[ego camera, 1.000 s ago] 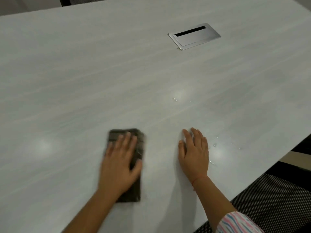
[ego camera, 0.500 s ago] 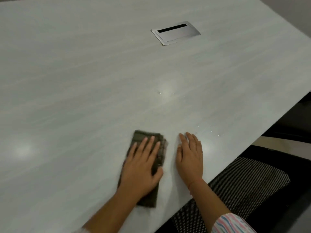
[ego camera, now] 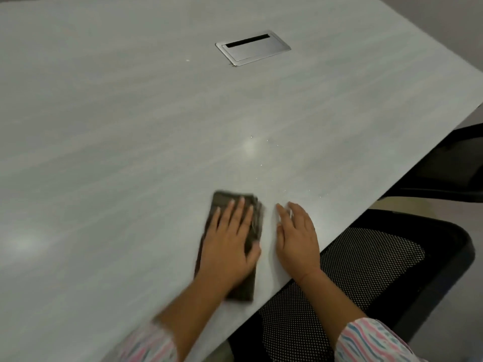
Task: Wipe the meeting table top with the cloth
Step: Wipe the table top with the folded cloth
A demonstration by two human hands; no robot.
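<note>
Head view: left hand (ego camera: 226, 248) flat, pressing cloth (ego camera: 224, 200); right hand (ego camera: 298, 240) flat on table (ego camera: 130, 126).

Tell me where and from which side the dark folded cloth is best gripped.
Probably the far short end of the dark folded cloth, pinched from above: it lies flat on the pale grey table, and that end juts past the flat left hand.

Dark olive-brown cloth (ego camera: 225, 201), folded into a long rectangle and blurred at its edges, lying flat on the pale grey, wood-grained table (ego camera: 130, 126) near the near edge.
</note>
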